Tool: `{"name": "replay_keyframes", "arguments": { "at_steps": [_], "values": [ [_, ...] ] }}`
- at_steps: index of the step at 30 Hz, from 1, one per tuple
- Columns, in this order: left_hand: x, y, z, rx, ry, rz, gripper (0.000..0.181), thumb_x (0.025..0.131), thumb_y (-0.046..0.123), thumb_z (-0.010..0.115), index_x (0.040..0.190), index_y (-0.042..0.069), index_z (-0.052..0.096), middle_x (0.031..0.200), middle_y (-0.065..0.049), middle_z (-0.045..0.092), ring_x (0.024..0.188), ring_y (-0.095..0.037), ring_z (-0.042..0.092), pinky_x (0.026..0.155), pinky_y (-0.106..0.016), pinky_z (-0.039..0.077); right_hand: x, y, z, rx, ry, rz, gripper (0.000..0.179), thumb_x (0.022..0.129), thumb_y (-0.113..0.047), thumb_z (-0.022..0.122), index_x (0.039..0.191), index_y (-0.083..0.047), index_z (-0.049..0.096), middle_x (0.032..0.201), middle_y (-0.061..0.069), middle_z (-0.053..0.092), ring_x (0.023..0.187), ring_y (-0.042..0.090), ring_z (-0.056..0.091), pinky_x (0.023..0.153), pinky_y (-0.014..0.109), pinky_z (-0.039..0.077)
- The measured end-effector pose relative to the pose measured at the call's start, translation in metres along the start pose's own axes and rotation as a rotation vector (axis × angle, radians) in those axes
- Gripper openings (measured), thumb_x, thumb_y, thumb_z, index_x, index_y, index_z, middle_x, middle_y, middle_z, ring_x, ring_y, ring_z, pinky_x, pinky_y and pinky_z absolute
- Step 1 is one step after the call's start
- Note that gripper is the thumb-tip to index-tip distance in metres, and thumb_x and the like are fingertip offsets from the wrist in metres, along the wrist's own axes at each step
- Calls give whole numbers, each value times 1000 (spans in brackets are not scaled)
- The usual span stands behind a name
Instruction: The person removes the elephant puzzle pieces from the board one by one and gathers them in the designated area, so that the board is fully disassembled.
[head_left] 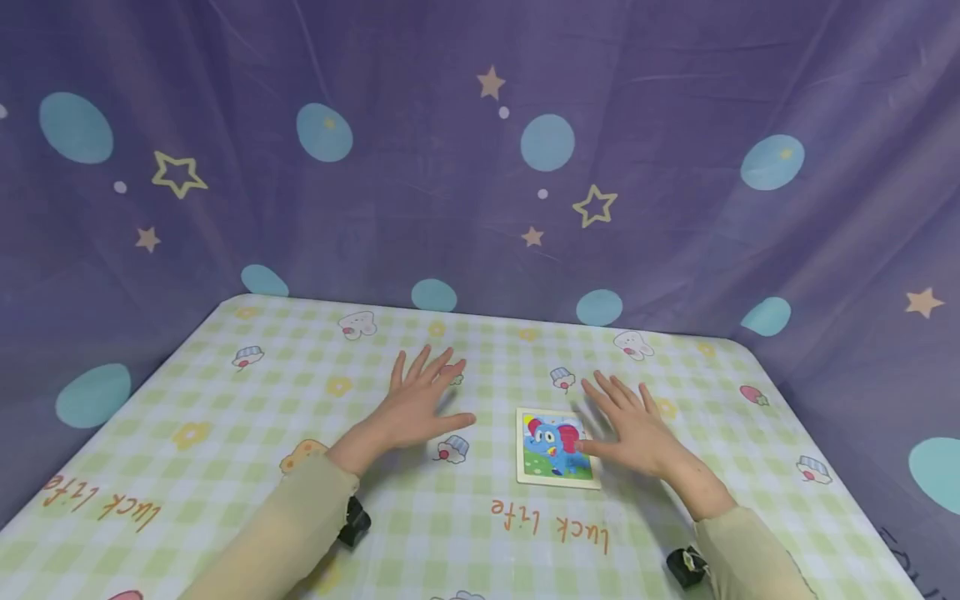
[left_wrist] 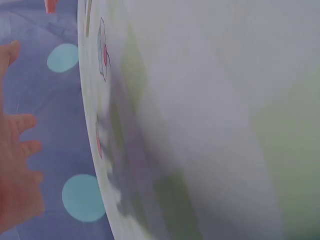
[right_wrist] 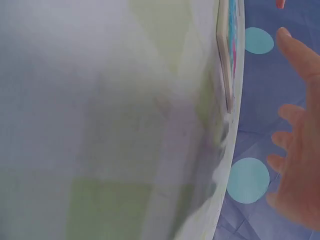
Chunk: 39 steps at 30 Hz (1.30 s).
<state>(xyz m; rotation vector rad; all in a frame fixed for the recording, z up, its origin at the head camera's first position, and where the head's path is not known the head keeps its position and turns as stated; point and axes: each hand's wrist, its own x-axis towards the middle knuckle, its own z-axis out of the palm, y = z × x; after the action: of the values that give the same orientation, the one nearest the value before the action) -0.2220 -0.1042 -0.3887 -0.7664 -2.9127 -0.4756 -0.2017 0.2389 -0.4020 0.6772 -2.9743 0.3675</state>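
A square puzzle board (head_left: 553, 450) with a pale wooden rim and a blue elephant picture lies flat on the table, right of the middle. My right hand (head_left: 630, 429) hovers beside it, fingers spread and holding nothing; its thumb overlaps the board's right side in the head view. In the right wrist view the board (right_wrist: 226, 55) shows edge-on, and the hand (right_wrist: 302, 165) is clear of the tabletop. My left hand (head_left: 412, 408) is spread over the cloth to the left of the board, also holding nothing. The left wrist view shows that hand (left_wrist: 17, 165) above its shadow.
A green-and-white checked cloth (head_left: 247, 417) with printed cupcakes, flowers and lettering covers the table. Behind and around it hangs a purple curtain (head_left: 420, 208) with stars and blue dots. Black wrist straps (head_left: 354, 523) show by both sleeves.
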Motion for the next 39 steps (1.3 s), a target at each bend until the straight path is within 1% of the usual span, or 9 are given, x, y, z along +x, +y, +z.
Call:
{"name": "replay_keyframes", "arguments": {
  "at_steps": [4, 7, 10, 16, 18, 21, 26, 32, 39],
  "values": [
    [5, 7, 3, -21, -26, 32, 78, 82, 62, 49, 142, 17, 31, 150, -7, 20, 139, -32, 3, 105, -58, -4, 1, -2, 2, 26, 5, -40, 85, 76, -61, 58, 143, -16, 30, 148, 8, 26, 135, 34, 23, 105, 59, 7],
    [8, 13, 4, -32, -41, 56, 75, 83, 58, 51, 141, 15, 33, 149, -8, 23, 139, -31, 7, 106, -57, -1, 2, -4, 3, 56, -4, -63, 84, 75, -57, 61, 141, -12, 34, 146, 10, 31, 132, 35, 28, 104, 59, 9],
    [11, 18, 6, -48, -52, 72, 72, 83, 53, 55, 140, 12, 35, 146, -9, 29, 137, -31, 16, 108, -54, 5, 2, -6, 3, 69, -21, -78, 84, 74, -56, 62, 139, -9, 36, 144, 11, 34, 131, 34, 31, 104, 58, 12],
    [14, 30, 13, -74, -59, 70, 66, 82, 41, 62, 135, 8, 41, 134, -9, 44, 126, -28, 34, 104, -49, 22, 5, -6, 6, 115, -31, -132, 83, 72, -53, 67, 135, -6, 42, 139, 11, 42, 127, 32, 38, 104, 55, 20],
    [16, 33, 16, -73, -57, 76, 65, 81, 40, 64, 133, 7, 43, 130, -9, 46, 123, -27, 38, 102, -47, 26, 5, -6, 8, 136, -43, -137, 85, 70, -55, 68, 135, -5, 42, 138, 11, 43, 127, 32, 38, 104, 54, 21],
    [19, 37, 19, -78, -56, 94, 62, 80, 37, 65, 130, 7, 47, 125, -9, 50, 118, -26, 43, 100, -44, 31, 5, -7, 10, 135, -62, -127, 91, 67, -59, 68, 136, -6, 41, 139, 10, 42, 127, 31, 38, 104, 51, 23],
    [23, 46, 23, -104, -93, 98, 56, 81, 35, 65, 128, 8, 50, 122, -8, 51, 113, -26, 47, 96, -42, 36, 5, -10, 12, 121, -90, -122, 95, 64, -62, 68, 137, -8, 39, 140, 8, 41, 128, 29, 37, 104, 48, 27],
    [29, 58, 29, -132, -144, 101, 49, 82, 31, 64, 124, 8, 54, 117, -5, 53, 105, -21, 52, 90, -36, 42, 5, -13, 12, 116, -113, -106, 99, 62, -65, 68, 138, -9, 39, 139, 7, 41, 127, 29, 38, 102, 49, 30],
    [37, 69, 35, -150, -188, 105, 43, 82, 29, 63, 119, 8, 59, 110, -2, 53, 96, -15, 52, 85, -30, 43, 8, -14, 15, 67, -112, -133, 102, 57, -71, 67, 136, -11, 41, 137, 5, 43, 124, 27, 41, 98, 48, 34]
  ]
}}
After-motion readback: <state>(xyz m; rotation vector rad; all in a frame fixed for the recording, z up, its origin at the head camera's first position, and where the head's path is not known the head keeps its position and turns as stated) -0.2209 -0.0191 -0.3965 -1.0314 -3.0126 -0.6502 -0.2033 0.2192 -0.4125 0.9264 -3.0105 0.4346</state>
